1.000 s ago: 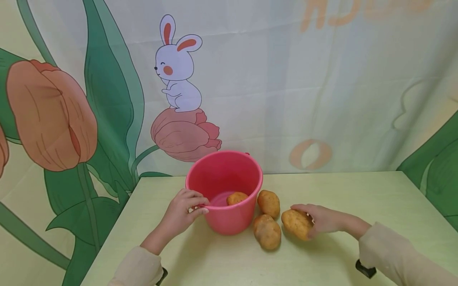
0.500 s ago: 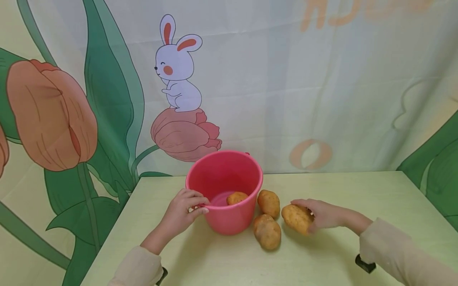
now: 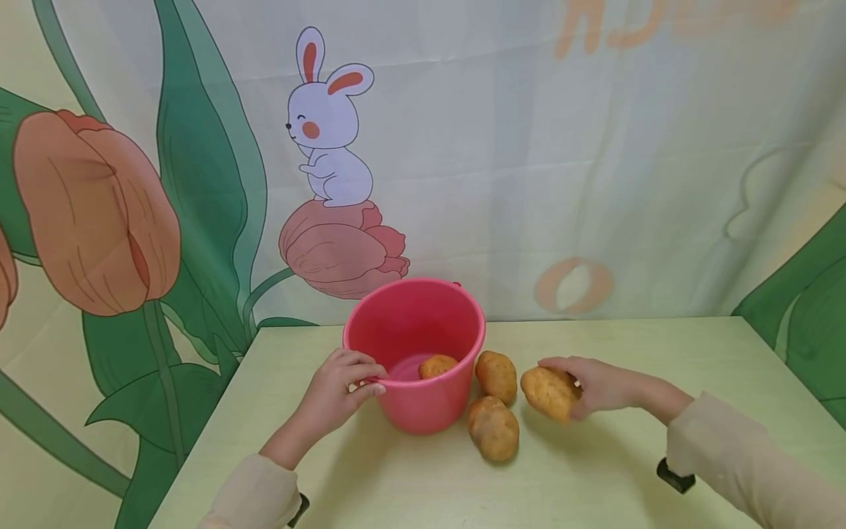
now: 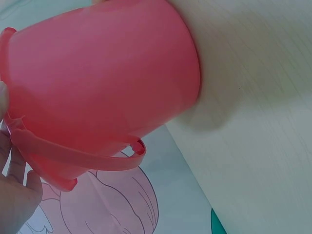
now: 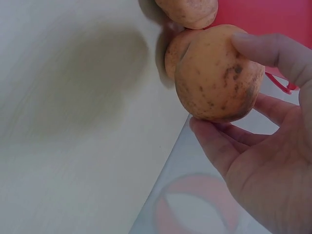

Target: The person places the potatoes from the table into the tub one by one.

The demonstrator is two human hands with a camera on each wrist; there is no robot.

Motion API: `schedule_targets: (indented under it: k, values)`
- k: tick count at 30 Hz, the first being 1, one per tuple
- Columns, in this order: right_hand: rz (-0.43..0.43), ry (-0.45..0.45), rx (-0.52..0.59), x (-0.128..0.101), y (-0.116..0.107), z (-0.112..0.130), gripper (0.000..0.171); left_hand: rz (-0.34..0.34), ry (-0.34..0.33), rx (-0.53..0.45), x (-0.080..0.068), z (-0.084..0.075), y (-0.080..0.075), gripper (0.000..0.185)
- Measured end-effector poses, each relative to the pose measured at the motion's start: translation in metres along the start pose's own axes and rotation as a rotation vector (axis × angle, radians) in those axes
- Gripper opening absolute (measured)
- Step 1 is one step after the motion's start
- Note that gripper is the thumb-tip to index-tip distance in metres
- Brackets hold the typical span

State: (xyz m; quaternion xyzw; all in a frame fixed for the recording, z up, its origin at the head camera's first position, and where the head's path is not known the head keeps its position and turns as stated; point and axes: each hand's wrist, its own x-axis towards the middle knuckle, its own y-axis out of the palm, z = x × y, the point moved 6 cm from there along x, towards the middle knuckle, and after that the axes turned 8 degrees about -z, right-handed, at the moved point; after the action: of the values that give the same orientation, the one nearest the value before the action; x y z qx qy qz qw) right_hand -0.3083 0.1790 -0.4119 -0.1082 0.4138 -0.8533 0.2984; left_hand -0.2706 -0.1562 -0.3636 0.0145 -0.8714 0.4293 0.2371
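The round pink plastic bucket (image 3: 423,345) appears smooth and semi-glossy, the oval tan potatoes (image 3: 550,393) matt and speckled, the pale green table (image 3: 628,345) matt, and the printed backdrop (image 3: 529,147) cloth-like.

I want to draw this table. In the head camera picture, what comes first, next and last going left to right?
Left hand → round pink plastic bucket → lumpy brown potato lying nearest on the table → brown potato held off the table → right hand.
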Motion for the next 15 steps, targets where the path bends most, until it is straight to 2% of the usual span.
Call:
schedule_targets:
  k: [9, 15]
  values:
    - [-0.013, -0.035, 0.002, 0.0016, -0.0058, 0.0033, 0.08, -0.002, -0.004, -0.001, 0.0004, 0.0009, 0.0005, 0.026]
    - [-0.009, -0.013, -0.003, 0.0034, -0.0072, 0.0013, 0.081, 0.001, -0.01, -0.001, 0.0002, 0.0008, 0.0005, 0.025]
